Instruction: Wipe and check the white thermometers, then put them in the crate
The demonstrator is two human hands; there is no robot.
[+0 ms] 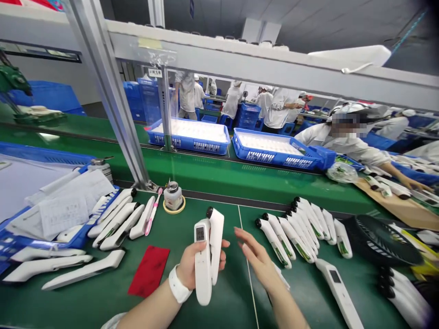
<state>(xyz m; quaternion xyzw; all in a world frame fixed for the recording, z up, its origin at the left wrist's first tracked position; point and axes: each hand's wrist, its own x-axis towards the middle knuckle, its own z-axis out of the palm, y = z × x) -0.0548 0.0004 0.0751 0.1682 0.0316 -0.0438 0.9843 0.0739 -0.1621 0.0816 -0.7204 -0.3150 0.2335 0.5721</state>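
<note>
My left hand point(192, 269) is closed around two white parts that look like handheld infrared thermometer pieces. The front thermometer piece point(203, 274) has a small grey display near its top, and the other white piece point(216, 242) with a black tip stands close behind it. To the right, my right hand point(257, 256) is open, its fingers stretched toward the held pieces without touching them. A white part point(281, 276) lies partly hidden behind my right forearm. Several thermometer pieces point(291, 233) with green boards showing lie in rows to the right; another thermometer point(339, 292) with a display lies nearer me.
A red cloth point(149, 270), a pink toothbrush point(154, 212) and a small jar point(173, 197) lie left of centre. White casings point(85, 269) and a blue crate point(17, 246) are farther left. A black round basket point(384, 240) stands right. Across the bench, a co-worker point(346, 141) reaches over parts.
</note>
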